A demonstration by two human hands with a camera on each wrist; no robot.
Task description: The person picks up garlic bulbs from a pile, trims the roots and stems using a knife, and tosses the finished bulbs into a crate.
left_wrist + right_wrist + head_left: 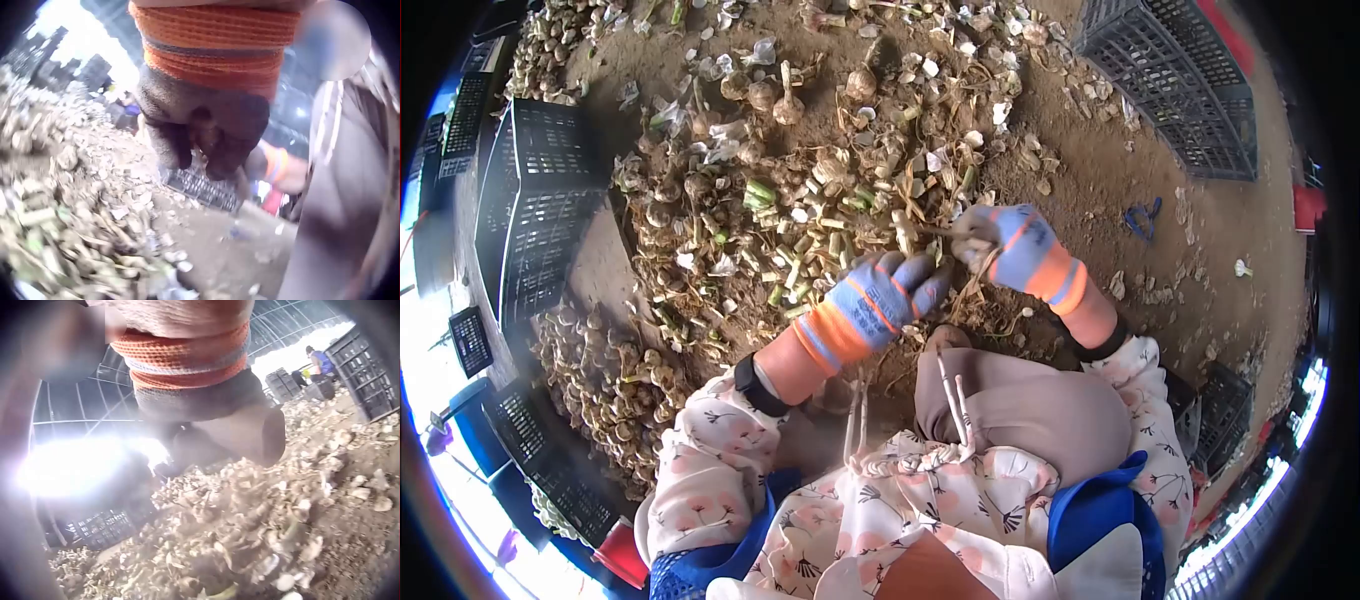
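Observation:
Both hands wear grey-blue and orange gloves. In the head view the left hand point(878, 300) is low over the heap of garlic scraps point(800, 235), its fingers bent round a dry stalk point(940, 250). The left wrist view shows the left hand point(203, 119) with something small and brownish between thumb and fingers, mostly hidden. Just right of it, the right hand point(1015, 250) is curled and blurred, gripping a thin brown piece point(932, 231) that points left. The right wrist view shows the right hand's point(212, 425) bent fingers but hides what they hold.
Garlic bulbs point(788, 108) with stems lie beyond the hands, and more bulbs point(605, 375) are piled at left. Black crates stand at left point(550, 215) and upper right point(1175, 85). A blue strap point(1142, 218) lies on the soil. Another person point(322, 362) is in the distance.

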